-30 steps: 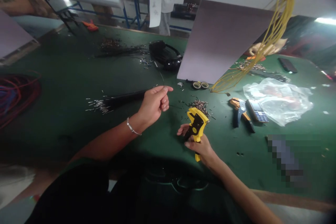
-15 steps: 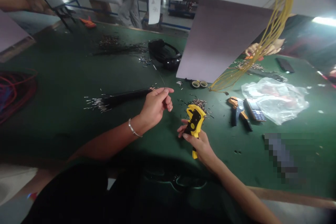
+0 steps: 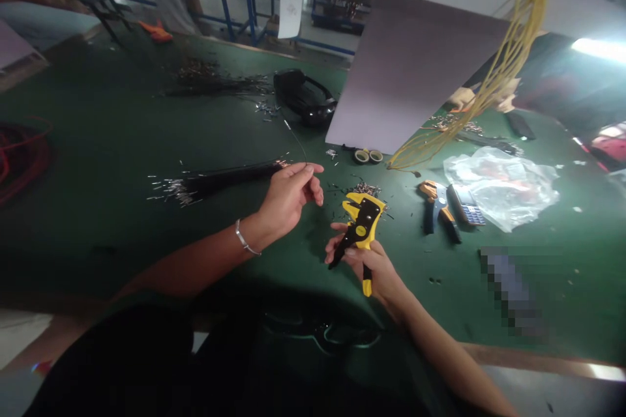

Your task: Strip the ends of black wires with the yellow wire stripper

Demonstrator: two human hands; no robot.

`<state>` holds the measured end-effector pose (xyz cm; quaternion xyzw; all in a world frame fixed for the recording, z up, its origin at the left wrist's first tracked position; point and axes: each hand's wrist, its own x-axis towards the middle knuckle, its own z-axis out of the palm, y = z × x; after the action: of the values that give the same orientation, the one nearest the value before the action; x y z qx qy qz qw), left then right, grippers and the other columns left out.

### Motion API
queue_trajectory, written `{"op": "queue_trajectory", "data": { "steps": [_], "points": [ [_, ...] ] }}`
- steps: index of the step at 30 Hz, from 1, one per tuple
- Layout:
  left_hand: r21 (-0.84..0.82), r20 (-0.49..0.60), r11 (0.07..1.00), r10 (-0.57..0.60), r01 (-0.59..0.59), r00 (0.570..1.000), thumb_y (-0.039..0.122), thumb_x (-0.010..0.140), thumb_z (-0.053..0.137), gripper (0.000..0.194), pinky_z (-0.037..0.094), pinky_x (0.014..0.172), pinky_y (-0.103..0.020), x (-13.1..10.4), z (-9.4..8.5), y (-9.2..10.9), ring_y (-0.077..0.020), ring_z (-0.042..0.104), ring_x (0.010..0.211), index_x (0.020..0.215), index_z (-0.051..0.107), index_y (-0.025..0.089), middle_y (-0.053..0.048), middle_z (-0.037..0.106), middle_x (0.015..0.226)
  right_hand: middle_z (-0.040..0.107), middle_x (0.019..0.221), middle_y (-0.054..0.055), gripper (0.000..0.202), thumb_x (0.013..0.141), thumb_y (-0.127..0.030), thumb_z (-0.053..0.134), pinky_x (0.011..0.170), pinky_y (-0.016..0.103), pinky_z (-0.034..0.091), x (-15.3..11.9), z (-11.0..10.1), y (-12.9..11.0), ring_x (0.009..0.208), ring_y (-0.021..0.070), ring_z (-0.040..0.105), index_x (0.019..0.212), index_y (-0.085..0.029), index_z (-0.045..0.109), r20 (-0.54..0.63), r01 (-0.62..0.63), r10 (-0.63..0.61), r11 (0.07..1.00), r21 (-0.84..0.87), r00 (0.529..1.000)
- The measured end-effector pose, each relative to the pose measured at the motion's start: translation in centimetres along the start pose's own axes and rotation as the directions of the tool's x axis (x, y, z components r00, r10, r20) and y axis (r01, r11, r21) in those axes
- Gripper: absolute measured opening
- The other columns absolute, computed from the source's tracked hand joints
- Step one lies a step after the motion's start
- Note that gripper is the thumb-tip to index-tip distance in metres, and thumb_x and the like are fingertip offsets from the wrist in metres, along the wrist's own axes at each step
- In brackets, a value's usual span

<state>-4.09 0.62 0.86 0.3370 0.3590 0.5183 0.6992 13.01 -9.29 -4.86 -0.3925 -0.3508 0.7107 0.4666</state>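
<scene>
Between the thumb and fingers of my left hand [image 3: 292,199] is a thin black wire [image 3: 296,137], its pale-tipped end pointing up and away. My right hand [image 3: 374,267] is wrapped round a yellow and black wire stripper [image 3: 362,225], whose handles are spread and whose jaws point up and left. The two hands are apart, and the tool does not touch the wire. Beside my left hand lies a bundle of black wires [image 3: 225,176] with bare, shiny ends. Just past the stripper's head is a pile of small cut bits [image 3: 364,188].
Right of the stripper lie an orange and blue wire stripper [image 3: 440,208], a keypad phone [image 3: 467,204] and a clear plastic bag [image 3: 506,186]. Tape rolls [image 3: 368,156], a black headset-like object [image 3: 306,98] and a grey panel [image 3: 372,78] stand ahead. Yellow wires [image 3: 508,58] hang at right, near another person's hands [image 3: 462,99].
The stripper's handles have spread apart in my right hand, and its head has turned slightly left. My left hand still holds the wire in nearly the same spot. The view has shifted slightly.
</scene>
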Motion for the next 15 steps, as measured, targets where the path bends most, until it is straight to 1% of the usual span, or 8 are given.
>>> {"op": "queue_trajectory", "data": {
  "steps": [4,9,15],
  "points": [
    [-0.004,0.011,1.000,-0.016,0.017,1.000,0.014,0.092,0.048,0.016,0.044,0.051,-0.026,-0.1,0.0,-0.3,-0.0104,0.052,0.047,0.083,0.062,0.012,0.001,0.053,0.055,0.069,0.087,0.007,0.043,0.072,-0.023,0.063,0.079,0.043,0.051,0.1,-0.2,-0.1,0.076,0.0227,0.066,0.115,-0.017,0.061,-0.007,0.005,-0.005,1.000,0.015,1.000],
    [-0.007,0.032,1.000,-0.029,0.030,0.999,0.015,0.091,0.049,0.016,0.044,0.050,-0.026,-0.1,0.0,-0.8,-0.0110,0.053,0.046,0.084,0.062,0.012,0.001,0.053,0.054,0.069,0.089,0.007,0.045,0.073,-0.025,0.064,0.080,0.044,0.050,0.4,-0.7,-0.6,0.078,0.0229,0.066,0.117,-0.017,0.059,-0.004,0.006,-0.007,0.998,-0.058,1.000],
    [-0.020,0.047,0.999,-0.041,0.042,0.998,0.016,0.091,0.050,0.014,0.044,0.050,-0.027,-0.1,0.0,-1.2,-0.0117,0.054,0.047,0.085,0.062,0.010,0.000,0.054,0.055,0.069,0.088,0.004,0.042,0.073,-0.022,0.064,0.077,0.039,0.048,1.0,-1.0,-0.4,0.075,0.0205,0.065,0.114,-0.018,0.057,-0.075,0.092,-0.108,0.978,-0.189,0.991]
  ]
}}
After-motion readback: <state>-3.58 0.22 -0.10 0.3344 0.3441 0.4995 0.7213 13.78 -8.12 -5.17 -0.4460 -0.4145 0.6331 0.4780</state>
